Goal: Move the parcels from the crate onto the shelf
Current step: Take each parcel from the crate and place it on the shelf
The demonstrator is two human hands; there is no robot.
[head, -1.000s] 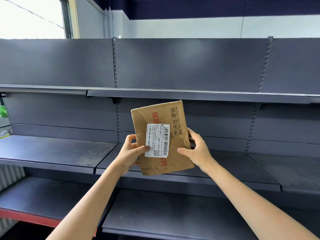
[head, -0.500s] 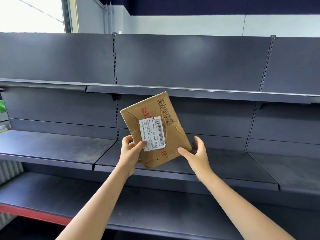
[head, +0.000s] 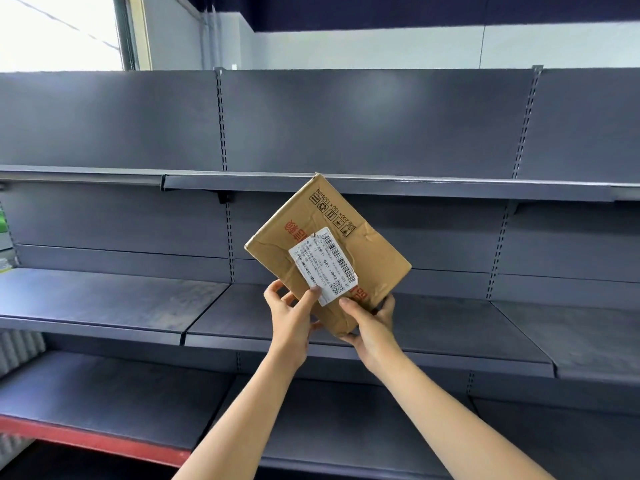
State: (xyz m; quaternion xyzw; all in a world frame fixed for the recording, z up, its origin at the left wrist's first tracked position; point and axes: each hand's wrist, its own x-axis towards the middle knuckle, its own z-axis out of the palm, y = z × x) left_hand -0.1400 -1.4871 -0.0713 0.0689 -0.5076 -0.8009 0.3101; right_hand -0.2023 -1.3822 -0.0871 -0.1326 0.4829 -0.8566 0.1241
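A creased brown cardboard parcel [head: 329,251] with a white shipping label [head: 323,266] is held tilted in the air before the middle board of the dark grey metal shelf [head: 450,327]. The left hand [head: 291,315] pinches its lower left edge, thumb on the label's corner. The right hand [head: 370,323] grips the bottom corner, fingers curled behind.

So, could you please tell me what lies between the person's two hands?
In the head view, the lower corner of the cardboard parcel sits between the left hand and right hand; both hold it.
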